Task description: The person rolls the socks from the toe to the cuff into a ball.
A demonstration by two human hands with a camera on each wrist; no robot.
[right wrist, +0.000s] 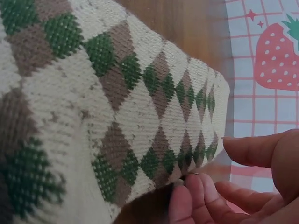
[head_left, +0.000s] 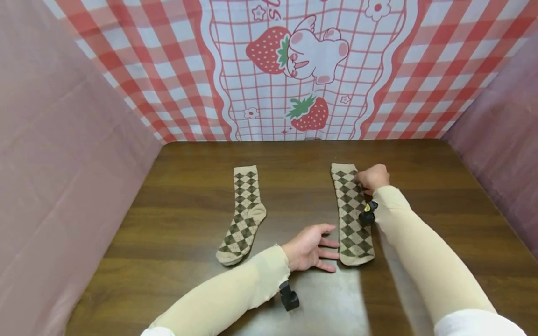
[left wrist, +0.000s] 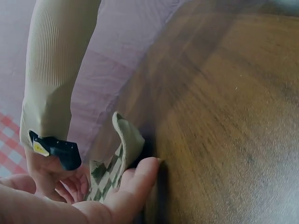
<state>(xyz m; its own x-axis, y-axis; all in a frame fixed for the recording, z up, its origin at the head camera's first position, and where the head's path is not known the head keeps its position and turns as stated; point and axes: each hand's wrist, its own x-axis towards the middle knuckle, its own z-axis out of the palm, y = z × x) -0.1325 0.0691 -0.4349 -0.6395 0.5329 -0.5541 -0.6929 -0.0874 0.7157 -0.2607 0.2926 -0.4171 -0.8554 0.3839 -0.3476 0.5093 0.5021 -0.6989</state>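
Two beige argyle socks with dark green and brown diamonds lie on the wooden table. The right sock (head_left: 352,219) runs lengthwise, with its cuff toward the back. My right hand (head_left: 374,177) pinches its right edge near the cuff; in the right wrist view the thumb (right wrist: 252,148) is at the edge and the fingers curl beside it. Palm up, my left hand (head_left: 311,249) has its fingers spread, the tips touching the sock's lower left edge. In the left wrist view that end of the sock (left wrist: 133,140) lifts off the table. Flat to the left lies the other sock (head_left: 245,214).
The brown wooden table (head_left: 180,186) meets a red-and-white checked cloth (head_left: 168,60) with strawberry prints at the back. Pinkish cloth walls (head_left: 84,163) stand at both sides. A small black camera (head_left: 289,296) is strapped at my left wrist, another (head_left: 367,217) at my right.
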